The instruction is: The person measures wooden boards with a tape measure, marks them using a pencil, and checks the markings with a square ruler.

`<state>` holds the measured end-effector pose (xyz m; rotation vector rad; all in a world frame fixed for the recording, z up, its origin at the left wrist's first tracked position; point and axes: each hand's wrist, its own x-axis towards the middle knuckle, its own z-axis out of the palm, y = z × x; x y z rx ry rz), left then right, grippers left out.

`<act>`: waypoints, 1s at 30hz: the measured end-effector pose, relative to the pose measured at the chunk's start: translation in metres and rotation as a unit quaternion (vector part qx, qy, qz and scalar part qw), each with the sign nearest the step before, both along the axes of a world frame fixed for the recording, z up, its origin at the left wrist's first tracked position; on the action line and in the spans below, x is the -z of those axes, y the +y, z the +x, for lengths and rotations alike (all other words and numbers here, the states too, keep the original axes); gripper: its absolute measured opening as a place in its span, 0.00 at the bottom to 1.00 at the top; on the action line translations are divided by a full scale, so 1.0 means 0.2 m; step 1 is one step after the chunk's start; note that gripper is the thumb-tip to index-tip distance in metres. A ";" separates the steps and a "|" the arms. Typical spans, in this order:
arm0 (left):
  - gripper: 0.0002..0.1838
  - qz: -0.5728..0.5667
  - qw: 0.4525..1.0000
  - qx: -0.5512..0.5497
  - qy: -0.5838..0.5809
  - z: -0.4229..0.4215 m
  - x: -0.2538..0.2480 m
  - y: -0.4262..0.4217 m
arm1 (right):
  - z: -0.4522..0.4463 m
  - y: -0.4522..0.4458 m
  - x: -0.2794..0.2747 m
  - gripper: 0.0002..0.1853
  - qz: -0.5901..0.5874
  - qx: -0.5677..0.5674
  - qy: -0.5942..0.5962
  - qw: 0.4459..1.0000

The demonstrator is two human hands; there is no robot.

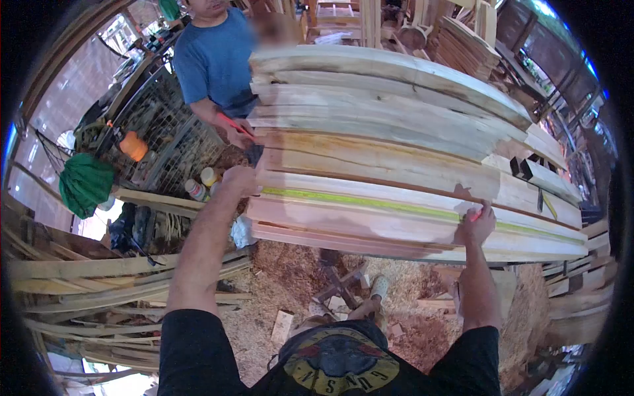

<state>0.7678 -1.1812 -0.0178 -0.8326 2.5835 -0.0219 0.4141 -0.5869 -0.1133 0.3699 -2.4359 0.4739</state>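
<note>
Long pale wooden boards [370,162] lie side by side in front of me. A yellow-green measuring tape [356,200] stretches lengthwise over the nearer boards. My left hand [241,179] is closed at the boards' left end, gripping the tape there; its fingertips are partly hidden. Toward the right, my right hand [478,224] rests on the near boards beside the tape, its fingers pinched round a short red marking pencil [477,214]. The pencil's tip is too small to make out. A black-and-yellow square [547,204] lies farther right on the boards.
A co-worker in a blue shirt [214,63] stands at the far left corner, holding a red pencil-like tool [234,125]. Bottles [197,190] and a green bag [86,185] are at left. Wood strips [92,267] are stacked at lower left; wood shavings [284,270] cover the floor.
</note>
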 end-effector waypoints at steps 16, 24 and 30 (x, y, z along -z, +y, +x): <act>0.20 0.025 0.999 0.011 0.023 -0.01 0.09 -0.05 | 1.32 -1.53 -0.13 0.08 -0.501 -0.450 -0.490 0.553; 0.18 0.014 0.998 -0.038 0.054 0.02 0.01 0.02 | 1.40 -1.91 -0.05 0.05 -0.483 -0.410 -0.528 0.566; 0.18 0.025 0.996 -0.061 0.066 0.01 0.03 0.03 | 1.37 -1.93 0.10 0.03 -0.490 -0.476 -0.471 0.557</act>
